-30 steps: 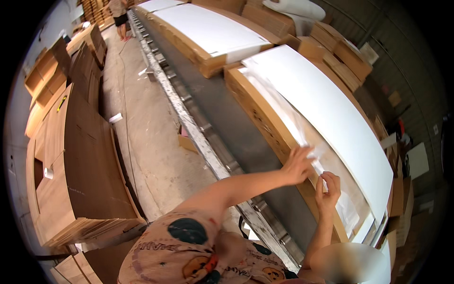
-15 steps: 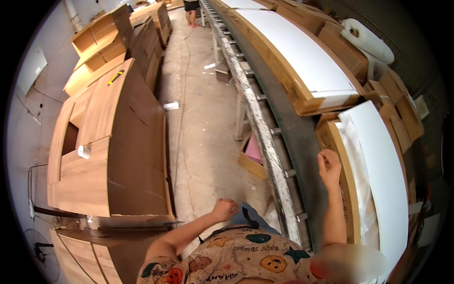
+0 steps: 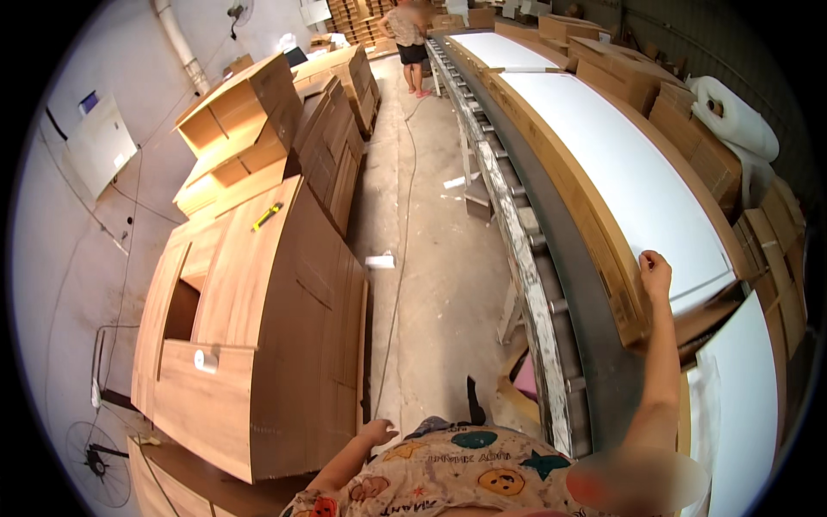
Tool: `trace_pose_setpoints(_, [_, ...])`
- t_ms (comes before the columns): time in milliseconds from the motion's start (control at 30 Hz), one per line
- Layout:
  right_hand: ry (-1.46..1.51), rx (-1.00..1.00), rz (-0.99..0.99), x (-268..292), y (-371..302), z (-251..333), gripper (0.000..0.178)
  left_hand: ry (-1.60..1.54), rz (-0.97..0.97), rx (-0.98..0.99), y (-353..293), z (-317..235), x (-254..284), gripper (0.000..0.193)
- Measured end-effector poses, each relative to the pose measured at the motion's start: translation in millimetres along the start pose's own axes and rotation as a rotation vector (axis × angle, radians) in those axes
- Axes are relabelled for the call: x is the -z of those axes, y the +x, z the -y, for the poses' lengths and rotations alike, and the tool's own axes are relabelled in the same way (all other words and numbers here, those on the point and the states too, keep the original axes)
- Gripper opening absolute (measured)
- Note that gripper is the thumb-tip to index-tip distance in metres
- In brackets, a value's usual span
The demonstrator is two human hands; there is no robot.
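My right hand (image 3: 656,274) is raised over the near end of a long open cardboard box (image 3: 594,220) that holds a white panel (image 3: 629,164). Its fingers are curled together, and whatever may be between them is too small to make out. I cannot tell whether it touches the panel. Low at my left side, my left hand (image 3: 376,433) has its fingers stretched forward and holds nothing visible. Nearer me, a second white panel (image 3: 748,370) lies beside a strip of white wrapping (image 3: 705,405), partly hidden by my right arm.
A conveyor (image 3: 551,345) with a worn metal rail runs along my right. Stacked cartons (image 3: 310,345) on the left carry a yellow cutter (image 3: 268,217) and a white roll (image 3: 205,361). A wrap roll (image 3: 732,116) lies far right. Another person (image 3: 407,34) stands ahead in the aisle.
The view has tilted up, showing more of the aisle ahead. My right hand has gone from the nearer box's side to above the farther box's end. My left hand's fingers have straightened.
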State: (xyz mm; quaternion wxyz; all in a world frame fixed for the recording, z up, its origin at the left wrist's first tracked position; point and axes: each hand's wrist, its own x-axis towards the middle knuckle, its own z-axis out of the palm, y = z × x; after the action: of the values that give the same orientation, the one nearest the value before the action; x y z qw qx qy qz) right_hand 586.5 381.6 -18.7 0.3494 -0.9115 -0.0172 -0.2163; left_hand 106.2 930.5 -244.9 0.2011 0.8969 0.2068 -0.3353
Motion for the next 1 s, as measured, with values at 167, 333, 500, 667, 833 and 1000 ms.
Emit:
trace_pose_setpoints(167, [-0.198,-0.109,0.04,-57,87,-11,0.018,-0.221,-0.021,0.19,73,39,35,0.044])
trace_pose_setpoints(333, [-0.286,-0.163,0.181,-111,140,19,0.028,-0.268,0.231,0.172,177,103,79,0.043])
trace_pose_setpoints(500, [-0.28,-0.467,0.382,-84,182,-61,0.032,-0.21,-0.041,0.025,302,28,227,0.042])
trace_pose_setpoints(667, [-0.593,-0.358,0.479,-75,184,-15,0.044,-0.101,-0.166,-0.193,397,-27,359,0.042])
trace_pose_setpoints(833, [-0.579,-0.213,0.42,-86,169,-8,0.036,-0.156,-0.225,-0.479,481,-131,423,0.035])
trace_pose_setpoints(1000, [-0.52,-0.067,0.185,-92,135,51,0.022,-0.24,-0.22,-0.851,509,-263,471,0.026])
